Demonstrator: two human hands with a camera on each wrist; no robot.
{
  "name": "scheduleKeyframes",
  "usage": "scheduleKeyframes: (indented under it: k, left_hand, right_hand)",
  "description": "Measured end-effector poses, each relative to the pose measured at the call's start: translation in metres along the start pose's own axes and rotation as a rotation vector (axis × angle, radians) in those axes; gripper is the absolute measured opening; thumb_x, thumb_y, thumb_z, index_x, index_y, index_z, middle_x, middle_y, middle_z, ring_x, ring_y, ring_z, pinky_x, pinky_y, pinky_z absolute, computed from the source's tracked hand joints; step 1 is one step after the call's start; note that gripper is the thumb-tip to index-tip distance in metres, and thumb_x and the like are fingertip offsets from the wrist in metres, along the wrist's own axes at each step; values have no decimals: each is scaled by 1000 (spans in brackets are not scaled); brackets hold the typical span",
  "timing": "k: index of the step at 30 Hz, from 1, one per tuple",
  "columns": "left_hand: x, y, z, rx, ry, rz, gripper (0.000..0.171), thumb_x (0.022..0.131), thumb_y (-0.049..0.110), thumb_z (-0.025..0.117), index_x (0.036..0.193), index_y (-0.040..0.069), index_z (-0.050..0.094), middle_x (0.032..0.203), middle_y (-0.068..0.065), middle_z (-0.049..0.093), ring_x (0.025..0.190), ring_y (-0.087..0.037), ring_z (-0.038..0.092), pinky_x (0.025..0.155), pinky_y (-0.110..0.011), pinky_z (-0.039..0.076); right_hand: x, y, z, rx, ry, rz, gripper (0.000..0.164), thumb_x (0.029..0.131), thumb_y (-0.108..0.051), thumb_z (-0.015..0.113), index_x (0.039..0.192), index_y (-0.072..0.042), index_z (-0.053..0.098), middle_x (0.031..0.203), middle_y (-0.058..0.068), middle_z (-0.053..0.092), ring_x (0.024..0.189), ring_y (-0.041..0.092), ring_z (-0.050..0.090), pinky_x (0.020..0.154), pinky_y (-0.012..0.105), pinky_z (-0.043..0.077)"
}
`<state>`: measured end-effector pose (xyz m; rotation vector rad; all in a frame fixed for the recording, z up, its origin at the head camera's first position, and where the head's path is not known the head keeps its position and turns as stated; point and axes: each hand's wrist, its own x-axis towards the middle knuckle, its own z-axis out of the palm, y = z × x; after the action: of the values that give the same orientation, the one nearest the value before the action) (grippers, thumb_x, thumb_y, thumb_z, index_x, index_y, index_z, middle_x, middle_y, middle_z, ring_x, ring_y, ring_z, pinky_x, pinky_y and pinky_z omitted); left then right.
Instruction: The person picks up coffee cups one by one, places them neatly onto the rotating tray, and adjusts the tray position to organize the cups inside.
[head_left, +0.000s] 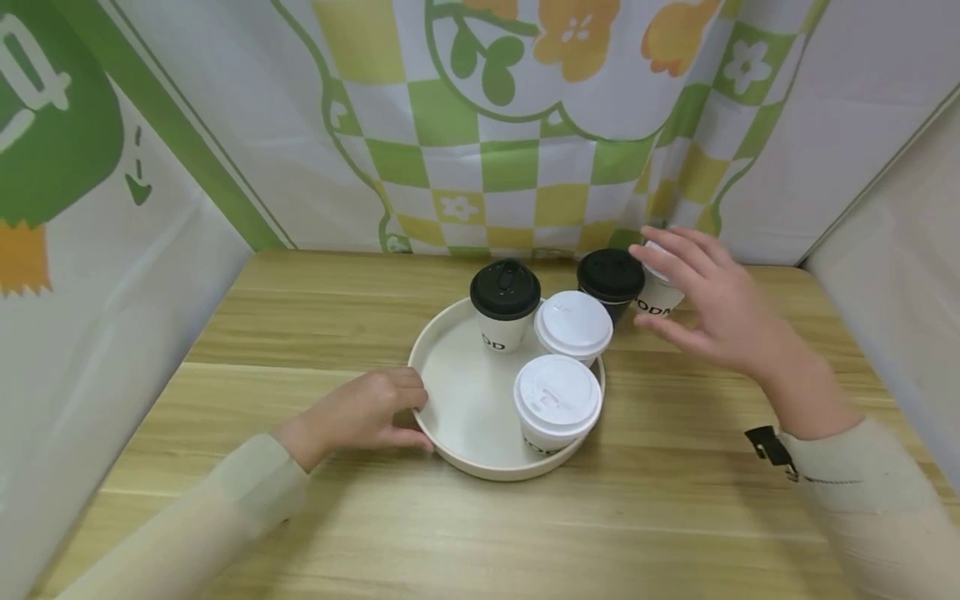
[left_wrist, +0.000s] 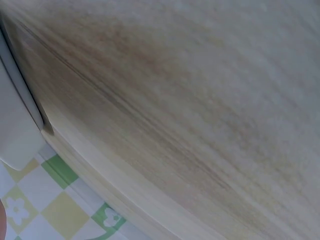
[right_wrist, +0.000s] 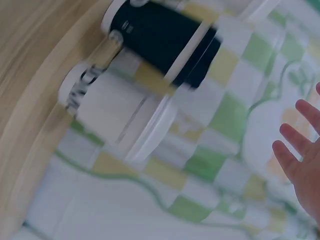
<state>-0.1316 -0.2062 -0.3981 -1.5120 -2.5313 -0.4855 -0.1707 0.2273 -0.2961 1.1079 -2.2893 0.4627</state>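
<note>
A round cream tray (head_left: 468, 408) lies on the table with three lidded paper cups on it: a black-lidded cup (head_left: 504, 304) at the back, a white-lidded cup (head_left: 574, 323) at the right, and another white-lidded cup (head_left: 557, 398) in front. My left hand (head_left: 371, 411) holds the tray's left rim, thumb toward the front; its fingertips are partly hidden. Behind the tray's right side stand a dark cup with a black lid (head_left: 611, 277) and a white cup (right_wrist: 115, 107), side by side. Fingers spread, my right hand (head_left: 723, 308) hovers by that white cup, partly covering it in the head view; the right wrist view shows them apart.
The wooden table (head_left: 300, 317) ends at the back against a checked, flower-printed curtain (head_left: 517, 175). White fabric walls (head_left: 892, 167) rise on both sides. A black strap (head_left: 771, 448) shows at the right cuff.
</note>
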Motion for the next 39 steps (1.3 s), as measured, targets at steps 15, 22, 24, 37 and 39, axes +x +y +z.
scheduleKeyframes:
  k: [15, 22, 24, 37, 39]
  left_hand:
    - [-1, 3, 2, 21, 1, -25, 43, 76, 52, 79, 76, 17, 55, 81, 7, 55, 77, -6, 49, 67, -23, 48]
    - [-2, 3, 2, 25, -1, -27, 43, 77, 53, 78, 77, 17, 55, 82, 6, 56, 78, -6, 50, 69, -23, 49]
    - [-2, 4, 2, 28, 3, -27, 43, 77, 53, 78, 77, 17, 55, 81, 7, 55, 77, -6, 50, 68, -23, 48]
    - [-1, 5, 2, 40, 11, -25, 45, 77, 56, 77, 77, 17, 54, 80, 9, 52, 76, -6, 48, 67, -22, 48]
    - [-2, 6, 2, 44, 11, -23, 45, 77, 55, 78, 76, 17, 55, 80, 9, 52, 76, -5, 48, 67, -22, 48]
  right_hand:
    - [-7, 55, -8, -45, -318, 394, 81, 91, -49, 64, 158, -25, 25, 168, 11, 13, 150, 51, 9, 108, 81, 20]
    - [-10, 71, 2, -72, -441, 483, 98, 87, -60, 66, 161, -29, 9, 168, 4, -6, 151, 50, -7, 107, 84, 13]
    - [-11, 75, 6, -78, -466, 500, 103, 84, -62, 68, 161, -29, 7, 168, 4, -10, 151, 50, -8, 107, 84, 11]
    - [-13, 99, 28, -73, -528, 561, 117, 75, -62, 76, 160, -32, 1, 167, 11, -11, 149, 53, -9, 106, 85, 9]
    - [-13, 101, 32, -71, -537, 560, 119, 75, -63, 77, 160, -32, 0, 167, 11, -12, 149, 54, -9, 107, 84, 7]
